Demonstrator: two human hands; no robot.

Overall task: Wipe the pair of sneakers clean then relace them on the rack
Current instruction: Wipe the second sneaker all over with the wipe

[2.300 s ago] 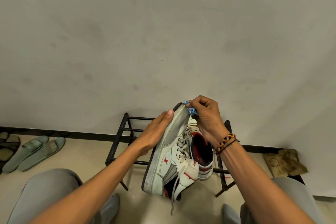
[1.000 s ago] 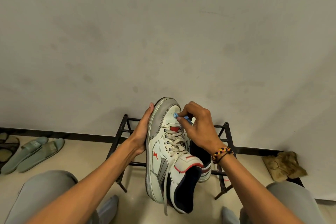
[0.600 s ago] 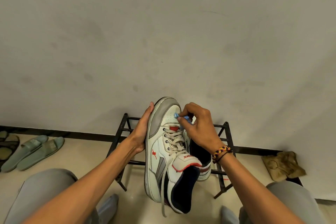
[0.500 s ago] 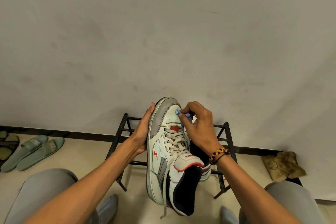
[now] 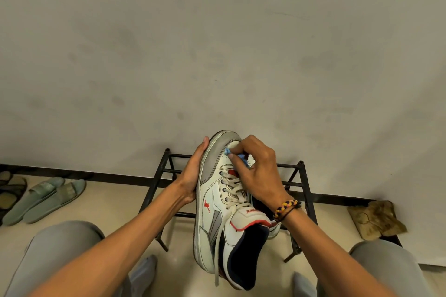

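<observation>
Sneaker (image 5: 218, 202) was held up in front of the black rack (image 5: 166, 171), toe pointing up toward the wall, heel opening down toward the person, so its long axis ran roughly vertical in frame. Left hand (image 5: 193, 176) cupped the sneaker's left side near the toe, palm against the sole edge, fingers mostly straight along it. Right hand (image 5: 255, 171) sat on the sneaker's right side over the toe box and upper laces, fingertips pinched on a small blue cloth (image 5: 237, 155) pressed to the white toe panel just below the grey toe cap. Right hand was the one on the work surface; left only steadied. Laces were still threaded, one loose end hanging past the heel. Second sneaker (image 5: 275, 229) sat on the rack directly behind the held one, mostly hidden, only part of its collar visible. Rack held nothing else that I could see. Judgement: wiping stage, toe area in progress; relacing not started. Next stroke probably runs down the sneaker's long axis toward the laces.
</observation>
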